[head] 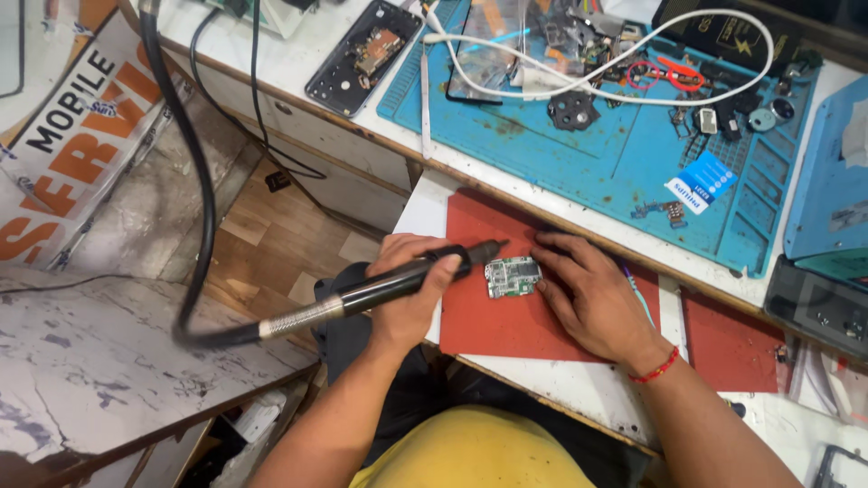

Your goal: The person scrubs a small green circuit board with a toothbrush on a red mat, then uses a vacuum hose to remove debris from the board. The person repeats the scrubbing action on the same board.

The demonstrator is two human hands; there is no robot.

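Observation:
A small green circuit board [511,276] lies on a red mat [493,316] at the near edge of the white bench. My left hand [411,289] grips a black pen-shaped hot-air handpiece [407,280], its tip pointing right, just above the board's upper left corner. A thick black hose [194,181] runs from the handpiece's metal end up and to the left. My right hand [588,294] rests flat on the mat, fingertips touching the board's right and top edges.
A blue work mat [588,154] farther back holds small phone parts, a white cable [615,95] and red-handled scissors [674,74]. A phone frame [362,59] lies at its left. A dark device [818,307] sits at the right. Wooden floor and a printed sign lie left.

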